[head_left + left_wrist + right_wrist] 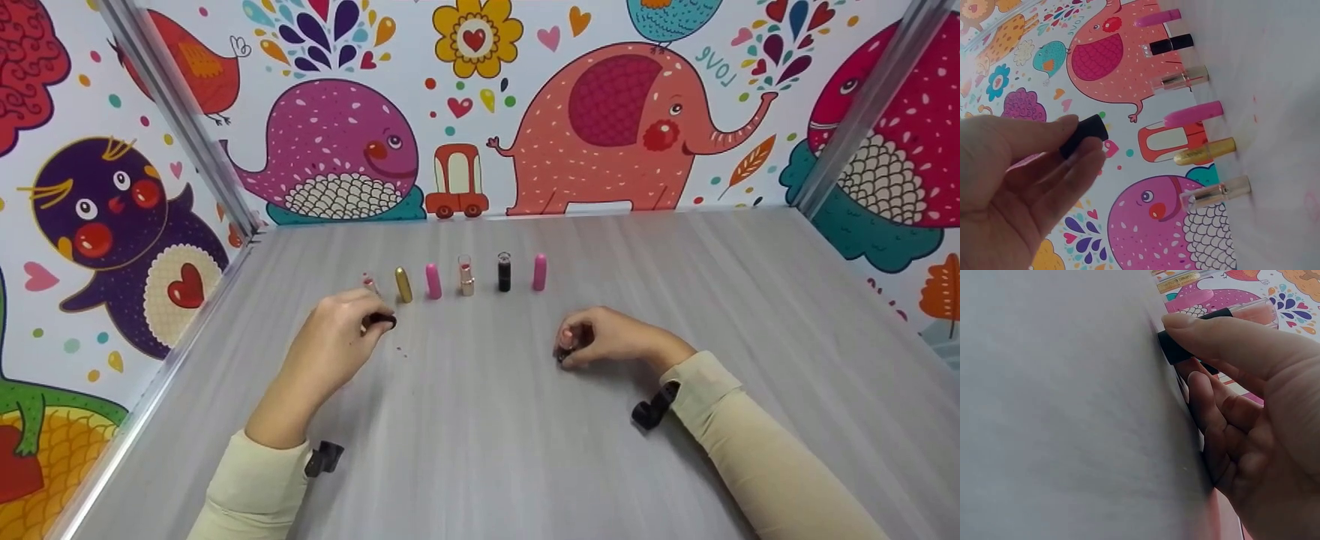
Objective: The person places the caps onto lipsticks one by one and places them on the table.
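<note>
My left hand (334, 337) pinches a short black cap (1085, 135) between thumb and fingers, raised above the table in front of the row's left end. At the right, low over the table, my right hand (607, 337) grips a lipstick with a black base (1176, 347) and a clear, pinkish top (1255, 313); the thumb hides part of it. Upright behind the hands stand a clear-topped lipstick (1219, 192), partly hidden in the head view, a gold tube (403, 285), a pink tube (433, 281), another clear-topped lipstick (466, 277), a black lipstick (504, 273) and a second pink tube (540, 273).
The grey wood-grain table (480, 435) is bounded at the back and sides by printed panels (495, 97) with cartoon animals. Metal posts (862, 112) stand at the corners. Small dark specks (401, 351) lie near the left hand. Black wrist devices (654, 407) sit at both sleeves.
</note>
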`<state>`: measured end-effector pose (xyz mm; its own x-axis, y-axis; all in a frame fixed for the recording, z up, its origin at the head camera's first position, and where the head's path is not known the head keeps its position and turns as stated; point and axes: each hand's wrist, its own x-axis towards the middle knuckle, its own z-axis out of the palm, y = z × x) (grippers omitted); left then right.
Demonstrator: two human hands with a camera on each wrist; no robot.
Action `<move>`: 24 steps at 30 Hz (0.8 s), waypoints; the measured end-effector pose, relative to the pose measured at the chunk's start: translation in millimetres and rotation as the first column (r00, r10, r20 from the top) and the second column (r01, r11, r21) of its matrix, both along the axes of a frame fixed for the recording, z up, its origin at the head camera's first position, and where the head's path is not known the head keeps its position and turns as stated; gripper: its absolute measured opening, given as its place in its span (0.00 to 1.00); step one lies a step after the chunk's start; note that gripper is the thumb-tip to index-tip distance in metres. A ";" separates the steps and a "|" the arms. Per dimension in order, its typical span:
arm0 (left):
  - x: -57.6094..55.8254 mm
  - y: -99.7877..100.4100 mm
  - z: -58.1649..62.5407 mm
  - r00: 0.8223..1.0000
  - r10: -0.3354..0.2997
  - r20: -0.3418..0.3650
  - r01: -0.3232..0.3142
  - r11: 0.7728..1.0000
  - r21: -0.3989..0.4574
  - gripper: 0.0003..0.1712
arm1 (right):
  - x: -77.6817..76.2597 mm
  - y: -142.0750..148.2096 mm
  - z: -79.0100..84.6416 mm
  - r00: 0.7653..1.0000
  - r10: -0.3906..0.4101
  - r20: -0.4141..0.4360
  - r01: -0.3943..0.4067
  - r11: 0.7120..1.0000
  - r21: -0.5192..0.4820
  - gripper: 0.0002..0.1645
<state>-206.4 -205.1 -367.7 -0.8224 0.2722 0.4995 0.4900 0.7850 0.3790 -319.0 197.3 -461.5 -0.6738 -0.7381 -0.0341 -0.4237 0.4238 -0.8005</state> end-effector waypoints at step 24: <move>18.2 23.3 13.6 0.996 -0.065 -0.065 0.063 0.997 -0.035 0.10 | -0.7 -0.2 -0.8 1.000 -0.004 0.022 0.004 1.000 -0.005 0.10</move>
